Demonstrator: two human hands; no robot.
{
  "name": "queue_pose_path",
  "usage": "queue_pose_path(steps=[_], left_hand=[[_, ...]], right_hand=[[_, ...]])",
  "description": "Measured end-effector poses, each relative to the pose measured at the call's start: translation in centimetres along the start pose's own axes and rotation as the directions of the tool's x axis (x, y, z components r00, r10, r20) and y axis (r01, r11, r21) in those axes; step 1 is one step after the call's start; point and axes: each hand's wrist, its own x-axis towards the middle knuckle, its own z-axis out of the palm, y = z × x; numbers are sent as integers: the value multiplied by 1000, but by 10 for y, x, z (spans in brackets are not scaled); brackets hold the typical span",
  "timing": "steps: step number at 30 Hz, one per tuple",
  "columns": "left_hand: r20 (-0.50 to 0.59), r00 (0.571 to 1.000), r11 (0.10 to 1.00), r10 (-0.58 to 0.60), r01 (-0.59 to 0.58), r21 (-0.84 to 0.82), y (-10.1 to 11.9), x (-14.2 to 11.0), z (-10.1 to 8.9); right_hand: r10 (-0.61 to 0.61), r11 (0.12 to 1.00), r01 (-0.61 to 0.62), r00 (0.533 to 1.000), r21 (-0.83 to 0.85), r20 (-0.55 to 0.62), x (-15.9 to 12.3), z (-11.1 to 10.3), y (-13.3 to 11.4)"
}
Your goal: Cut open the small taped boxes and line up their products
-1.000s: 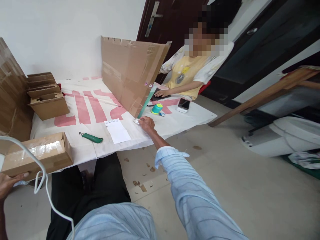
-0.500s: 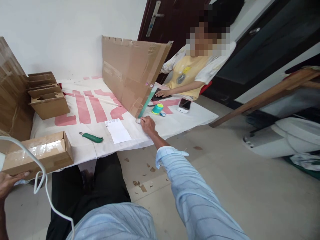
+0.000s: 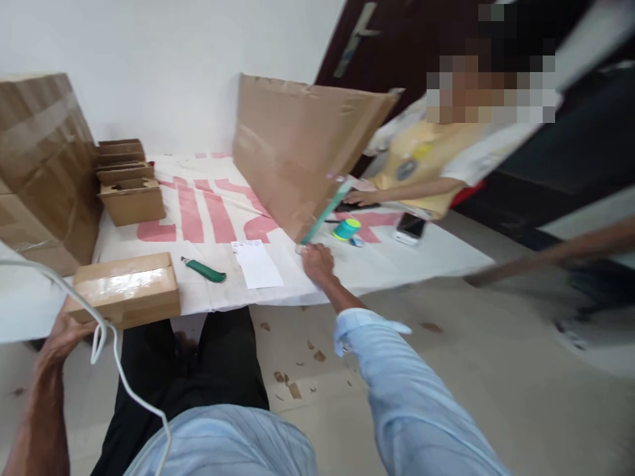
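Observation:
A long, low cardboard box [image 3: 133, 301] with shiny clear tape on top lies at the table's near left edge. My left hand [image 3: 64, 330] grips its lower left end, with part of the fingers hidden beneath. On the right, my right hand [image 3: 319, 262] is closed at the foot of a big upright cardboard sheet [image 3: 297, 142]. A tiny pale thing shows at its fingertips, too small to name. Between my hands lie a green utility knife [image 3: 206, 270] and a white paper sheet [image 3: 260, 268] with small marks along its top.
Behind the sheet sits another person [image 3: 421, 165], one hand near a dark device. A teal and yellow spool [image 3: 346, 229] and a phone [image 3: 410, 226] lie nearby. Small open boxes [image 3: 133, 201] and a large carton [image 3: 44, 165] stand left. A white cable [image 3: 119, 370] crosses in front.
The view has swung left, so everything sits farther right in the picture. More of my left arm shows. Both hands keep their places at the box and the sheet's foot.

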Motion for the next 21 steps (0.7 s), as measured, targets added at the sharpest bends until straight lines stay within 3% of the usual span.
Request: queue_pose_path(steps=[5,9,12,17,21], left_hand=[[68,979,961,191,-172,-215,-27,-6,12],[28,979,940,203,-187,-284,-43,-5,17],[-12,975,934,223,-217,-283,-45,-7,23],[-76,938,920,337,-346,-184,-40,-19,42],[-163,886,891,434,-449,-68,-29,-30,62]], right_hand=[[-74,996,76,997,54,-30,-11,2,8],[-90,952,169,952,256,-293,-15,14,19],[-125,948,219,922,230,-366,-22,17,11],[-344,898,404,892,176,-295,-42,15,-42],[-579,752,608,794,254,-188,-71,17,-102]])
